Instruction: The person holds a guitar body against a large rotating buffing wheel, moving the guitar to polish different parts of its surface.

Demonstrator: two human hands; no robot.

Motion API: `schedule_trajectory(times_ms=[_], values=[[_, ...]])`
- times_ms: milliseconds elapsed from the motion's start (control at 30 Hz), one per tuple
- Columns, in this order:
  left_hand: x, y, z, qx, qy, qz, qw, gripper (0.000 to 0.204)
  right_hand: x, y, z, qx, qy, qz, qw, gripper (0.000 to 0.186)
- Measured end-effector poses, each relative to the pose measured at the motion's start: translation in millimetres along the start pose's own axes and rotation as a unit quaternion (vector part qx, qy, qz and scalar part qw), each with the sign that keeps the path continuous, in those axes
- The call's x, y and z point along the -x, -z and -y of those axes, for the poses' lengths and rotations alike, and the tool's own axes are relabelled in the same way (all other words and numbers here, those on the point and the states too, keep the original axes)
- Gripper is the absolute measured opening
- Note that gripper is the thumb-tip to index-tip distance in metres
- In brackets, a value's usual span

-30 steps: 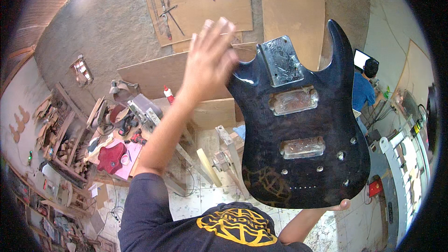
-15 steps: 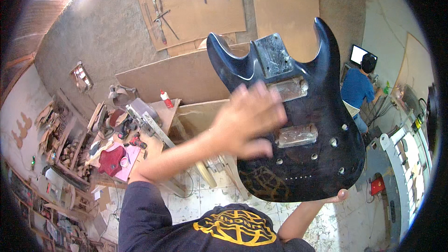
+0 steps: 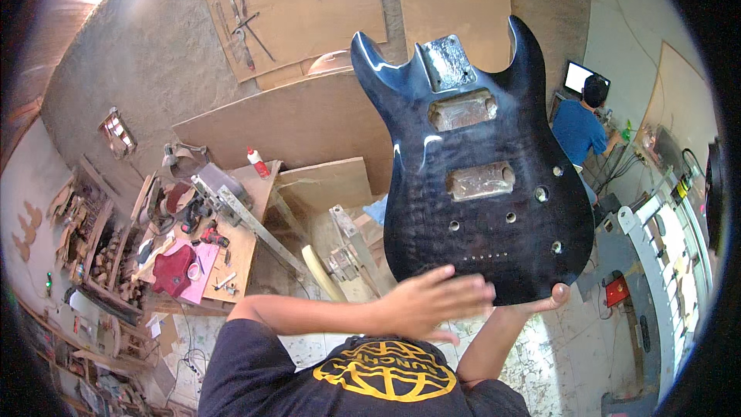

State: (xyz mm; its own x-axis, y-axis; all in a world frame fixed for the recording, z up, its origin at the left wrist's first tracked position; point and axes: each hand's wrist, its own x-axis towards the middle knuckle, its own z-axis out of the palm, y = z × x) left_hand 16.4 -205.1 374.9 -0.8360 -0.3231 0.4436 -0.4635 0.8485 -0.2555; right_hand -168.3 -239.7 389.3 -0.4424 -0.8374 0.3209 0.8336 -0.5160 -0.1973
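Observation:
A glossy black electric guitar body (image 3: 488,150) is held up in front of me, horns pointing away. It has a neck pocket, two rectangular pickup cavities, several round holes and a row of small holes. My right hand (image 3: 551,298) grips its lower right edge from beneath; the thumb tip shows and the other fingers are hidden behind the body. My left hand (image 3: 432,303) lies flat in front of the near edge, fingers stretched out and somewhat blurred, holding nothing. Whether its fingertips touch the body I cannot tell.
At left, a workbench (image 3: 247,251) carries a red guitar body (image 3: 171,271), a red-black power drill (image 3: 214,236) and a red-white bottle (image 3: 257,162). A person in blue (image 3: 577,133) sits by a monitor at right. A white rack (image 3: 656,262) stands nearer.
My left hand has moved down and toward me, from over the middle of the guitar body to its near edge. The body appears slightly higher in view.

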Motion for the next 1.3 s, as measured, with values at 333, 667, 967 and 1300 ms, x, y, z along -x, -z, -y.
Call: schedule_trajectory(times_ms=[333, 667, 967, 1300], values=[[12.8, 157.6, 312.8, -0.044, 0.455, -0.217, 0.863, 0.066, 6.3, 15.9, 18.3, -0.024, -0.026, 0.020, 0.999, 0.078], [14.7, 122.5, 205.7, 0.781, 0.109, -0.467, 0.400, 0.091, -6.4, 51.0, 30.6, 0.013, -0.062, 0.026, 0.998, 0.070], [37.4, 37.6, 168.0, 0.802, 0.196, -0.528, 0.199, 0.046, -4.6, 43.7, 36.7, 0.156, -0.192, -0.115, 0.962, 0.067], [161.1, -88.7, -15.1, 0.568, 0.552, -0.602, -0.100, 0.033, -28.9, 150.8, 63.0, 0.193, -0.444, -0.153, 0.862, 0.065]])
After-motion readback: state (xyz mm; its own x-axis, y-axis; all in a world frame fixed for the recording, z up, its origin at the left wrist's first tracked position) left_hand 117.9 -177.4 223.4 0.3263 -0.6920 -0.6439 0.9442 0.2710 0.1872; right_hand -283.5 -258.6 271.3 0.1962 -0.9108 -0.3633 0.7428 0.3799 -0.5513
